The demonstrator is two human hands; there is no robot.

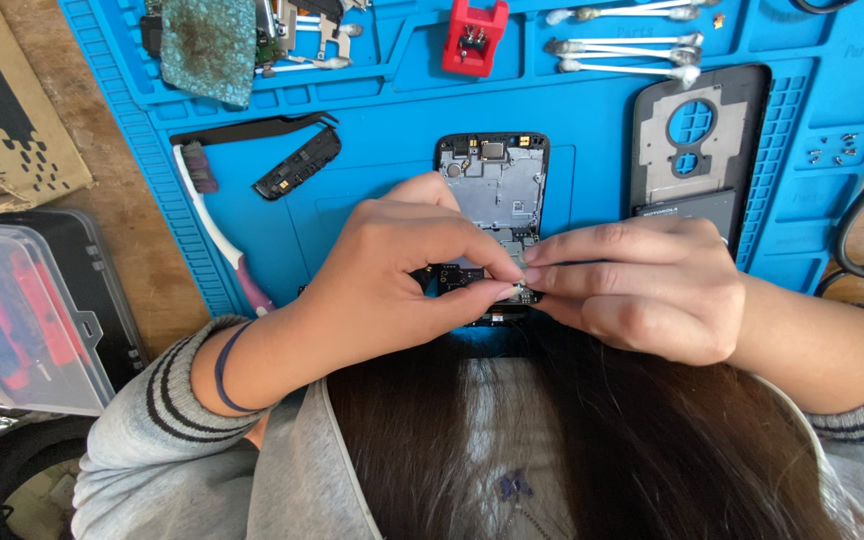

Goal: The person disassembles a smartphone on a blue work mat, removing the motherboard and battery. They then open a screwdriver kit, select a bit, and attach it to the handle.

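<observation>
1. In the middle of the blue mat (592,160), the opened phone (493,180) lies flat with its insides showing, its lower end under both hands.
2. Left hand (397,275) is pinched shut, thumb and fingertips on a small dark part (455,277) at the phone's bottom edge.
3. Right hand (632,290) is pinched too, fingertips meeting the left's on that part.
4. Back cover (697,140) sits just right of the phone, toothbrush (214,215) off left, cotton swabs (627,45) up top.

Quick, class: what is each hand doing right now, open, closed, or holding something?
Left hand: closed, fingertips pinching a small dark part over the opened phone.
Right hand: closed, fingertips pinched at the same spot; what it holds cannot be told.
</observation>
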